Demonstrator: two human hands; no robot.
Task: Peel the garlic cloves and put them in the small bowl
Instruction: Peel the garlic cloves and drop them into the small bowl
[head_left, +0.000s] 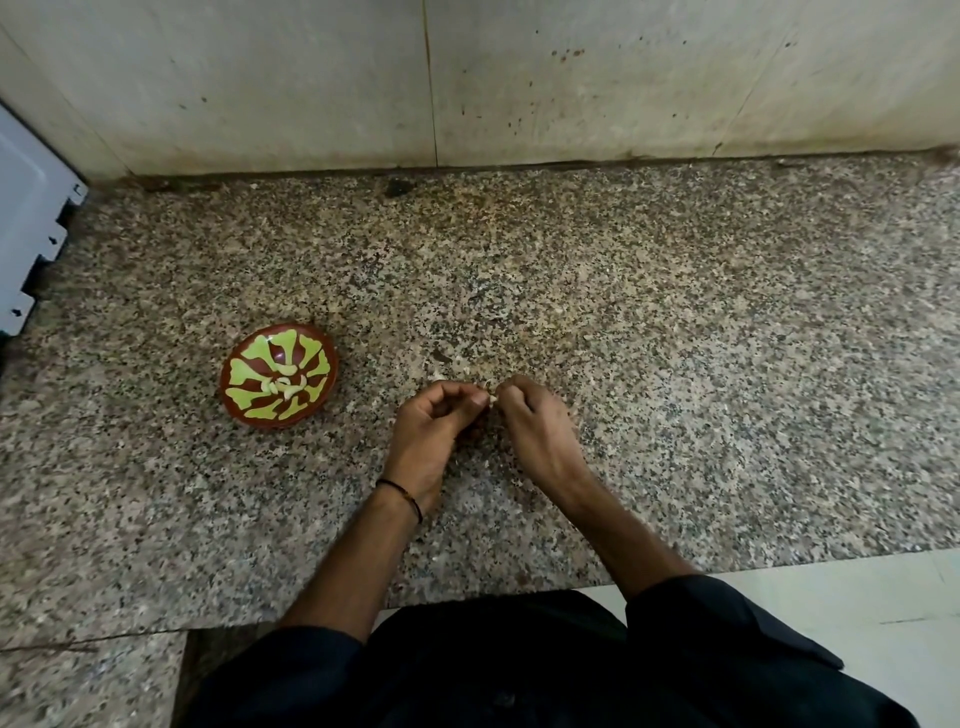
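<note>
Garlic clove (491, 398) pinched in my left hand (434, 423), thumb and forefinger. My right hand (535, 421) nips same clove, fingers curled. Hands meet right of small bowl (226, 387), apart from it. Peeled cloves (283, 387) lie inside bowl. Pale skin scraps (444, 375) on granite counter (675, 312), right of bowl.

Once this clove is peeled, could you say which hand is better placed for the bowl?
Probably the left hand: both pinch the clove, but it is nearer the small bowl; the right hand would cross over.
</note>
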